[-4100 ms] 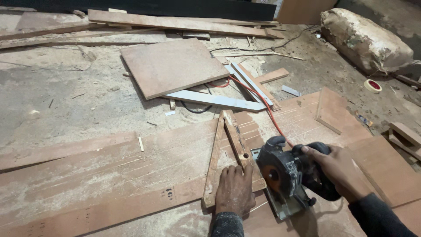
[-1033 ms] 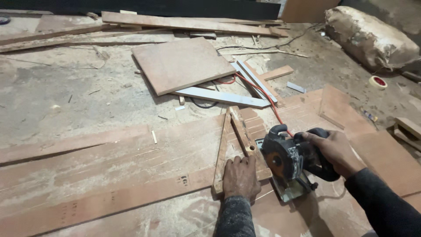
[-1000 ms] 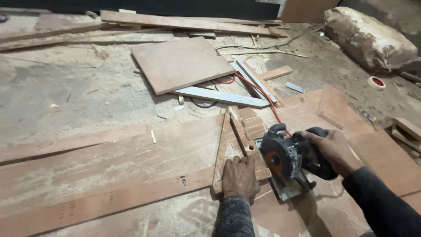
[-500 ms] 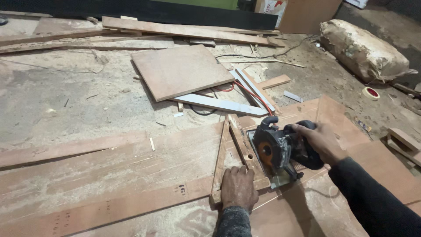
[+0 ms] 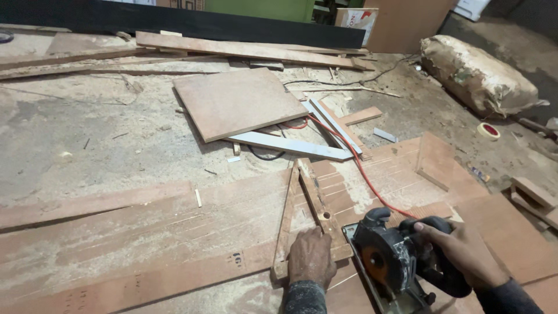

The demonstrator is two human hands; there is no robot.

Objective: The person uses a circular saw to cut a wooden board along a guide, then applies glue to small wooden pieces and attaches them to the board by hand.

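Saw: your right hand is wrapped around the rear handle of the black circular saw, grip pressed tight on it; the saw sits at the lower right on the plywood sheet.
Guide: your left hand lies flat, fingers pressed down on the near end of the wooden triangle guide; it pins the guide and closes around nothing.
Saw to guide: the saw's base plate sits just to the right of the guide's right-hand arm, touching it or nearly so; the exact contact is hard to tell.
Long axis: that arm of the guide runs away from you, leaning a little left, and the saw points along it.
Nearer hand: the left is on the guide, the right on the saw; each sits on its own side, uncrossed.
Cord: the red cable trails ahead of the saw, just right of the guide.
Beyond: a loose square board lies well apart on the sawdust floor.
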